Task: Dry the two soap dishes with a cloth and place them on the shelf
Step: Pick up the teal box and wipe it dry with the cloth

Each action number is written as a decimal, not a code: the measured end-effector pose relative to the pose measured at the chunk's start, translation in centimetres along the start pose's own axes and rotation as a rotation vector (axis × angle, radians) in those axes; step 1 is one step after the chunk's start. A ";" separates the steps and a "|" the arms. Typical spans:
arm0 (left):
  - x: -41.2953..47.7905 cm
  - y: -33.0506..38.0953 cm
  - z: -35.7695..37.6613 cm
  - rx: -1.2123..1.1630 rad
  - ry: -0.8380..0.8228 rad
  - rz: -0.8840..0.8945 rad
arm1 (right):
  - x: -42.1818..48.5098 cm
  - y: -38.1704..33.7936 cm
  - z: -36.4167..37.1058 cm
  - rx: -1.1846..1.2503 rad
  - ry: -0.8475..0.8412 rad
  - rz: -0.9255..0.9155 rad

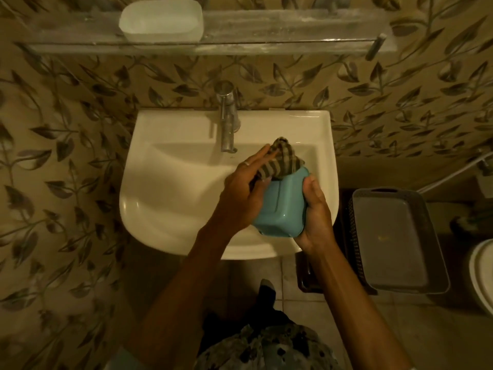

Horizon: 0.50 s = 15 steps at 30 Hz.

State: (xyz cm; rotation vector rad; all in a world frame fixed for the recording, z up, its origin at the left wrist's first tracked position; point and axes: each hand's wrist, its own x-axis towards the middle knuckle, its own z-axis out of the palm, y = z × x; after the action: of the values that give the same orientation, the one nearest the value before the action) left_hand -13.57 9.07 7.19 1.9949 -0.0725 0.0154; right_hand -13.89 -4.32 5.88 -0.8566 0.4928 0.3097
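Two soap dishes are in play, and I have the blue soap dish (280, 206) in my hands above the right half of the sink (165, 198), bottom turned up toward the camera, which I take to be so the cloth can reach its underside and rim. My right hand (314, 209) cups it from the right and beneath, fingers wrapped under the near corner and thumb lying along the upper edge, so that hand is closed around the dish and steadies it. My left hand (245, 193) presses the checked cloth (277, 161) against the dish's far end, fingers stretched forward over the bunched fabric, thumb tucked beneath; it is closed on the cloth, not on the dish. Both forearms reach in from below, the left wrist bent slightly inward. Holding it over the basin makes sense to me, since any drips fall there. The white soap dish (161, 21) already sits on the glass shelf (293, 30) above the tap (228, 121), left of centre, so I judge half the job done. A grey basket (437, 252) stands to the right, well apart.
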 end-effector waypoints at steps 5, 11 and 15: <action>-6.2 0.0 2.2 -0.082 0.090 -0.024 | 0.9 -1.9 0.0 0.011 0.038 -0.084; -3.8 2.4 3.6 0.118 0.086 0.160 | 0.5 -0.3 -0.1 -0.101 -0.064 -0.047; 0.1 1.4 0.2 -0.068 0.141 -0.076 | 0.4 -0.5 -0.2 -0.105 -0.169 -0.139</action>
State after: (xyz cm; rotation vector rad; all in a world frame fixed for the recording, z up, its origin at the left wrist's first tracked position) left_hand -13.58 8.34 8.40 1.9214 0.0925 0.1027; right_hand -13.35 -4.72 5.89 -0.9525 0.2606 0.2793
